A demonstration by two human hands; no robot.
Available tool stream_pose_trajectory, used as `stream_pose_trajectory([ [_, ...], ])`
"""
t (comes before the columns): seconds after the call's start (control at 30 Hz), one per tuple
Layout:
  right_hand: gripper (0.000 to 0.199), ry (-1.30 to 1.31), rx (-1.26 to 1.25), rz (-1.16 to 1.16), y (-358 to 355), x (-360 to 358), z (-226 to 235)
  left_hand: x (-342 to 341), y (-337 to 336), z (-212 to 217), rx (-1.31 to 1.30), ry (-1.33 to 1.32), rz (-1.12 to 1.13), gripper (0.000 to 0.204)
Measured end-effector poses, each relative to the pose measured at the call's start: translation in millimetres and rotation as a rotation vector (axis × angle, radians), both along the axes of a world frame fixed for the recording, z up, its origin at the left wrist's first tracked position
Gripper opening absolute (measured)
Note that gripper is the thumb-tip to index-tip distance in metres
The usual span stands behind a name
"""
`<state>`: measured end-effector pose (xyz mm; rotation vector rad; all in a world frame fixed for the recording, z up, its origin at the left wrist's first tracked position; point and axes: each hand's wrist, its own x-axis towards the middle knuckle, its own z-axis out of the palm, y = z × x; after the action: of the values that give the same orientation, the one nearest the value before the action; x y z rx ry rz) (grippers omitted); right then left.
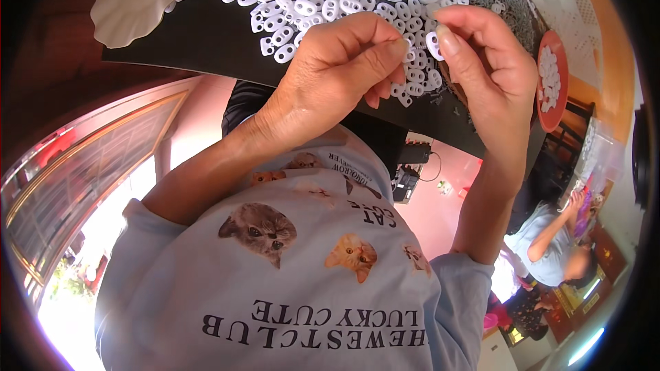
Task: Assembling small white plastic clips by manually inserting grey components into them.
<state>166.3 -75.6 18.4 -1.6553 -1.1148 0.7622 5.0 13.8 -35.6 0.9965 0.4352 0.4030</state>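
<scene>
Both of my hands are raised over a black tabletop [199,38], close to each other in front of a heap of small white oval plastic pieces with two holes [302,7]. My right hand [491,62] pinches one white two-hole plastic piece [432,46] between thumb and forefinger. My left hand [344,62] is closed, thumb pressed against the forefinger, its tips pointing at that piece. Whether a small part sits in the left fingertips is hard to see against the white heap behind them.
A pile of small grey metal parts [505,3] lies right of the white heap. An orange-red bowl [544,113] of small white pieces stands at the table's right edge. A cream scalloped dish [134,0] is at the far left. Another person [550,247] sits off to the right.
</scene>
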Motion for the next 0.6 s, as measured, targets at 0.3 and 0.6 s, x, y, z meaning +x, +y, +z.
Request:
stream_pose_trajectory([
  [0.3, 0.014, -0.099, 0.024, 0.003, 6, -2, -9, 1, 3, -3, 0.028, 0.027, 0.006, 0.018],
  [0.6, 0.014, -0.159, 0.056, 0.006, 11, -3, -14, 3, 7, -4, 0.013, 0.021, 0.015, 0.018],
])
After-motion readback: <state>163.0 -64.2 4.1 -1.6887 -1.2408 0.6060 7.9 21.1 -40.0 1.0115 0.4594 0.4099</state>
